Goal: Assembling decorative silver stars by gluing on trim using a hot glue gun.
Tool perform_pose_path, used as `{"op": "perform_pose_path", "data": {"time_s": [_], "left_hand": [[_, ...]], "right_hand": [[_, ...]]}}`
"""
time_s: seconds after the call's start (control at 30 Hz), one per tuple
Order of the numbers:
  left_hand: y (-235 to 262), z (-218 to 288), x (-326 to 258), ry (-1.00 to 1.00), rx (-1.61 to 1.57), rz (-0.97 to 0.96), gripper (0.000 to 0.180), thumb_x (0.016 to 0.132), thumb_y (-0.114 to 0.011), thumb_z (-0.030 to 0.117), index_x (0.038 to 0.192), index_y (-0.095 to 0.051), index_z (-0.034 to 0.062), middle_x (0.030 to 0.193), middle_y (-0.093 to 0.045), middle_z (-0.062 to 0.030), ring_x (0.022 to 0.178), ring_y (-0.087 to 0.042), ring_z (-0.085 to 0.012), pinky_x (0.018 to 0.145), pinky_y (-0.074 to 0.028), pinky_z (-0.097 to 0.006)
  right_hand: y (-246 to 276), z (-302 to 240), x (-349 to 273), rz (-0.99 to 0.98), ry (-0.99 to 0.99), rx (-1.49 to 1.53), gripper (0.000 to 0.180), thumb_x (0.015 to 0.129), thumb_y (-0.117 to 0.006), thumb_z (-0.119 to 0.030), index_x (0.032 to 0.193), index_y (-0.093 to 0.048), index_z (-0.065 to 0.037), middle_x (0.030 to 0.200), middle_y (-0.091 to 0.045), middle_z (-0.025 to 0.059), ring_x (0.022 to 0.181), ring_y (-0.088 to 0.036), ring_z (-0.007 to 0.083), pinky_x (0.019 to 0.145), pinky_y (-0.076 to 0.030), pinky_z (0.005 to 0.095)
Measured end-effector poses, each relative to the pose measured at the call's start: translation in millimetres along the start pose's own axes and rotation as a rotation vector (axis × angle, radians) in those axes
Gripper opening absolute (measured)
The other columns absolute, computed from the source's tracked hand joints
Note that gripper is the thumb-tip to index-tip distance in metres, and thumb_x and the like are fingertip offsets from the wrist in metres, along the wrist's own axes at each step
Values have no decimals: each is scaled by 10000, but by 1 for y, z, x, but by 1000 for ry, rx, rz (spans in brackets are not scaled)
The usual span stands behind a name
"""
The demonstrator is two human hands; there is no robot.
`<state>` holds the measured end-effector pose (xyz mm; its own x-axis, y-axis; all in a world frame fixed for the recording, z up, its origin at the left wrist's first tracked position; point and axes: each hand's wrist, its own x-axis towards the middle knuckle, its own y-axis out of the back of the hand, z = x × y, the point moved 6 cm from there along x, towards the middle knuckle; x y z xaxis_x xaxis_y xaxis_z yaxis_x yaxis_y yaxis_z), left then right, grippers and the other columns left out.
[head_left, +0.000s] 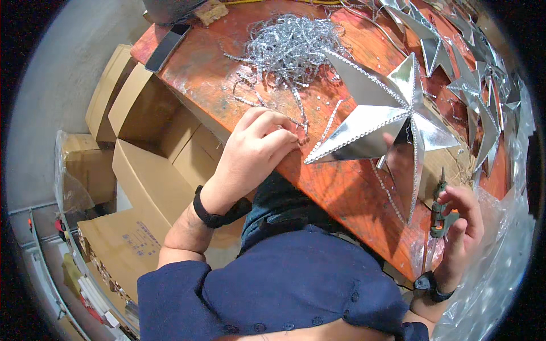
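Note:
A large silver five-pointed star [364, 126] stands on the red-orange table, some of its ridges edged with beaded trim. Left of it, my left hand [254, 149] is closed at the table's near edge, fingertips pinching the end of a silver beaded strand [301, 109]. That strand runs up to a tangled heap of silver trim [293, 48]. My right hand [462, 230] holds a small green glue gun [438, 213] to the right of the star, its nozzle pointing away from me. The star's lower left point comes close to my left fingertips.
More silver stars [478, 85] lie along the table's right side, beside clear plastic wrap [489, 267]. A dark phone-like slab [168, 48] rests at the far left corner. Open cardboard boxes [151, 176] stand on the floor to the left. A cardboard piece [449, 165] lies under the star.

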<state>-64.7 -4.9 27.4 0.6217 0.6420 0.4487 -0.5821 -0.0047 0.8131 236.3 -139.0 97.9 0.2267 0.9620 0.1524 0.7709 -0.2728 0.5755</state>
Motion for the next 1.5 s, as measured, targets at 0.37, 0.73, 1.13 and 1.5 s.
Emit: {"op": "perform_pose_path", "data": {"time_s": [0.37, 0.73, 1.13, 1.5], "left_hand": [[125, -55, 82, 318, -661, 304, 196, 981, -575, 196, 979, -629, 8, 712, -544, 38, 602, -471, -22, 551, -398, -187], [193, 51, 164, 234, -267, 50, 240, 990, -568, 230, 895, -625, 17, 718, -485, 49, 602, -395, -44, 531, -354, -205], [121, 105, 112, 7, -367, -318, 108, 890, -596, 36, 953, -672, -6, 815, -627, -64, 776, -574, -96, 664, -438, -243], [36, 85, 136, 281, -762, -439, 139, 927, -619, 104, 927, -638, -34, 861, -630, -31, 785, -566, -94, 681, -457, -241]], "right_hand": [[11, -80, 29, 17, 342, -130, 401, 945, -557, -378, 992, -661, 7, 942, -624, 125, 857, -573, 240, 765, -447, 324], [-60, -174, 122, -159, 677, 395, 523, 920, -610, -77, 1398, -406, -18, 1283, -550, 112, 1226, -512, 190, 1037, -392, 327], [5, -117, 59, -240, 230, 189, 151, 933, -614, -135, 934, -655, 10, 811, -611, 11, 785, -561, 71, 713, -418, 209], [69, -21, 49, -23, -117, 259, 154, 889, -641, -139, 821, -629, -1, 790, -611, 5, 753, -549, 64, 685, -408, 208]]}}
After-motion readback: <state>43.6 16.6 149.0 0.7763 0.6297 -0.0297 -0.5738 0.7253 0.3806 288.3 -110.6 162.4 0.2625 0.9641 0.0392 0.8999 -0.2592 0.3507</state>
